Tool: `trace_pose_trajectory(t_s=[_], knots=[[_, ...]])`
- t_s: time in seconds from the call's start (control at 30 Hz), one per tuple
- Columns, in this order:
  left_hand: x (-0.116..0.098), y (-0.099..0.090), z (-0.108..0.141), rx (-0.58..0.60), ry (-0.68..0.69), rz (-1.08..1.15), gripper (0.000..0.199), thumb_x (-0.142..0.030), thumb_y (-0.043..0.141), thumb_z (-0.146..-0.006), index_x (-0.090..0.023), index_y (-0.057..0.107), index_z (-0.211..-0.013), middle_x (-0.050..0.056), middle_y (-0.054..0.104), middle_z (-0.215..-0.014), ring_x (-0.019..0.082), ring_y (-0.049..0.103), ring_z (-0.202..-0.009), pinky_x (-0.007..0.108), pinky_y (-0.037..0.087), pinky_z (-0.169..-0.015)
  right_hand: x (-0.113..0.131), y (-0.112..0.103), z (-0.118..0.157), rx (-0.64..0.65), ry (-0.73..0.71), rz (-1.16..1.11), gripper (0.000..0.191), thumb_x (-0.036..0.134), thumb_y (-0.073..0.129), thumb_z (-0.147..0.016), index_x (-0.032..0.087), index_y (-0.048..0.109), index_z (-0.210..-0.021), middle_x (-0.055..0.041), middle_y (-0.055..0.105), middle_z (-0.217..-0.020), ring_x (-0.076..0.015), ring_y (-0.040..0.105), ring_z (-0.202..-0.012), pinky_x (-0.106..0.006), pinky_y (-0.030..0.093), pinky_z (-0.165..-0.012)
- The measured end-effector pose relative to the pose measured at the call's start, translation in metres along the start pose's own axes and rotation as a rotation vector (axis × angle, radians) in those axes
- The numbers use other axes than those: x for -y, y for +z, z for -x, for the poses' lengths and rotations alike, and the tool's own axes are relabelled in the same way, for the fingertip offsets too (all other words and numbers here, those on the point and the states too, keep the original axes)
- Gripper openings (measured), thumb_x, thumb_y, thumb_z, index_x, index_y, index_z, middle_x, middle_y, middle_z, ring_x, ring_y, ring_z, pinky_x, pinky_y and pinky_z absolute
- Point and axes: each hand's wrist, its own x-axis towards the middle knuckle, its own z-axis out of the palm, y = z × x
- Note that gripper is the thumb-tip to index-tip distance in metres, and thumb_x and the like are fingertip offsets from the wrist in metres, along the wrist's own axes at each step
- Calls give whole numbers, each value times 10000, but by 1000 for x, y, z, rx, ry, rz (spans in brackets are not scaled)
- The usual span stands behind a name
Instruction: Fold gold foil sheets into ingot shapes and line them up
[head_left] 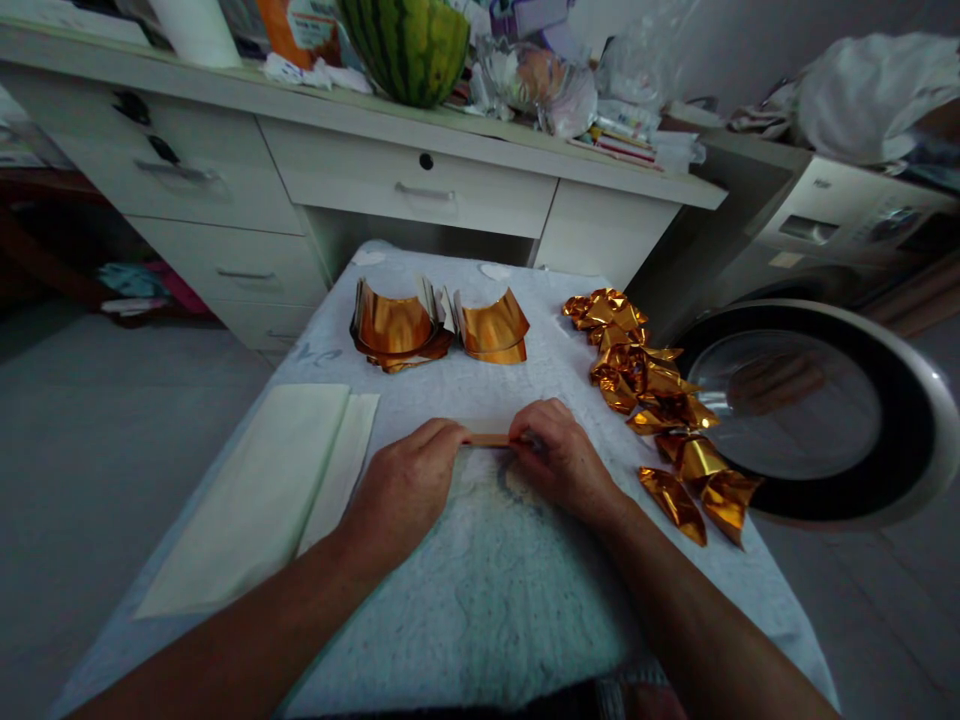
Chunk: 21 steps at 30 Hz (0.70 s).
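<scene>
Between my two hands a narrow folded strip of paper is stretched sideways, pale along the top with a copper-gold edge. Its left end is pinched by my left hand, and its right end by my right hand. Beyond the hands stand two stacks of curved gold foil sheets, the left stack and the right stack. Several folded gold foil pieces lie in a row to the right. Left of my left hand is a pile of pale yellowish paper.
Everything rests on a cloth-covered table. A white desk with drawers stands behind it, bearing a watermelon and plastic bags. At the right, the round open door of a washing machine stands close to the table's edge.
</scene>
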Motion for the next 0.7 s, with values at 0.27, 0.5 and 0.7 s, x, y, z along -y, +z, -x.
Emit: trace_pose_trajectory(t_s=[0.27,0.5,0.7], knots=[[-5,1,-4,-27,-17,17,281,-80,494,-875,-182,544,-1132,97,554,-1259,224,567,-1200,379,506,-1015,8,1,-1,-13,-1,65,264,0,586,-654,212,546,-807,-25,592,-858,-216,492,-864,-342,362,-780],[4,3,-3,151,-14,-44,228,-110,536,-878,-154,609,-1089,119,562,-1241,266,530,-1213,466,448,-1071,9,9,3,100,-71,179,209,39,541,-822,213,634,-890,-46,620,-940,-216,492,-918,-354,341,-802],[-1,-1,-3,167,43,-74,234,-109,563,-862,-180,665,-1060,103,599,-1236,297,507,-1212,521,412,-1061,12,6,3,179,-50,128,157,69,607,-825,201,658,-892,-39,640,-932,-207,511,-919,-350,348,-824]])
